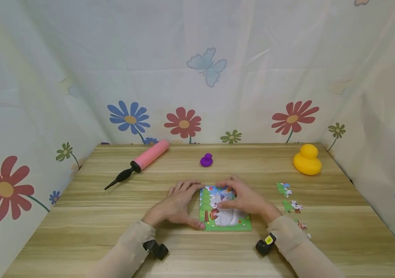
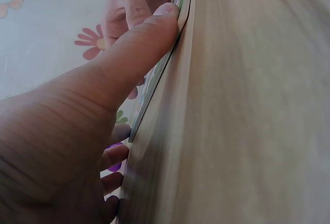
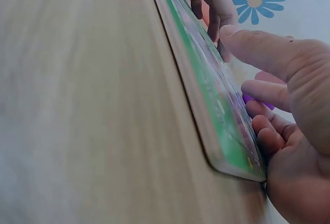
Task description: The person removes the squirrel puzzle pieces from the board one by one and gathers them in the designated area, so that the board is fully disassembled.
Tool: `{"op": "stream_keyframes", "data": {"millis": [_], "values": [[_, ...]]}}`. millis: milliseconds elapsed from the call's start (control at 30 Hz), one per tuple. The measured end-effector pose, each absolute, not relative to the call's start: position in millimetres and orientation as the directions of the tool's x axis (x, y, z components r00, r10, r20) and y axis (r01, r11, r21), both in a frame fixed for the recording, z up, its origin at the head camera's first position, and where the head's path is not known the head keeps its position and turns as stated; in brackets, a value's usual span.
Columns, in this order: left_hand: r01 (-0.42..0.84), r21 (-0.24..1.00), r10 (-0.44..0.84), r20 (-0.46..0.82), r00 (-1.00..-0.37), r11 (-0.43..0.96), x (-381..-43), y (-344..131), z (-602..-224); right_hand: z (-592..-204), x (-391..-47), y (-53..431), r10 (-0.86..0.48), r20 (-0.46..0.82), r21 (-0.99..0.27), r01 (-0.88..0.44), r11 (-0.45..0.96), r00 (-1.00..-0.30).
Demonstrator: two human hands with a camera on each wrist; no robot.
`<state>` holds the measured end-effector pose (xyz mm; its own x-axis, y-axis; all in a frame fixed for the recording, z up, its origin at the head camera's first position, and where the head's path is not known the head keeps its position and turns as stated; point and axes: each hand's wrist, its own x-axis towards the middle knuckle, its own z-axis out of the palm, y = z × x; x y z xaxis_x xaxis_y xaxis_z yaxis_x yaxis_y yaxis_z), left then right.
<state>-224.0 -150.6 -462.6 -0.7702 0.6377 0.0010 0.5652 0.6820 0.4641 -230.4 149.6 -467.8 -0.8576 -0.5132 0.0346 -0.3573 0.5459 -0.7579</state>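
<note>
A jigsaw puzzle board lies flat on the wooden table, its picture a white cartoon animal beside green trees. My left hand spans its left side, thumb on the lower-left edge and fingertips near the upper-left corner. In the left wrist view, that thumb touches the board's rim. Over the right half is my right hand, with fingers at the top and right edge. Its thumb stands raised above the picture in the right wrist view. Part of the picture is hidden under this hand.
Several loose puzzle pieces lie right of the board, some partly behind the right forearm. Farther back are a purple toy duck and a larger yellow duck. A pink hand pump with a black nozzle lies back left.
</note>
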Motion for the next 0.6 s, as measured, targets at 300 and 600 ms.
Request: {"op": "stream_keyframes", "data": {"millis": [300,600], "values": [[0.557,0.464,0.634,-0.012,-0.773,0.689,-222.3,-149.9,-461.9,-470.8,-228.0,148.8,-0.531,0.045,-0.727,-0.392,0.563,-0.846],[0.565,0.463,0.634,0.008,-0.773,0.683,-223.4,-149.9,-464.0,-467.7,-226.9,147.2,-0.576,0.069,-0.703,-0.449,0.551,-0.815]]}}
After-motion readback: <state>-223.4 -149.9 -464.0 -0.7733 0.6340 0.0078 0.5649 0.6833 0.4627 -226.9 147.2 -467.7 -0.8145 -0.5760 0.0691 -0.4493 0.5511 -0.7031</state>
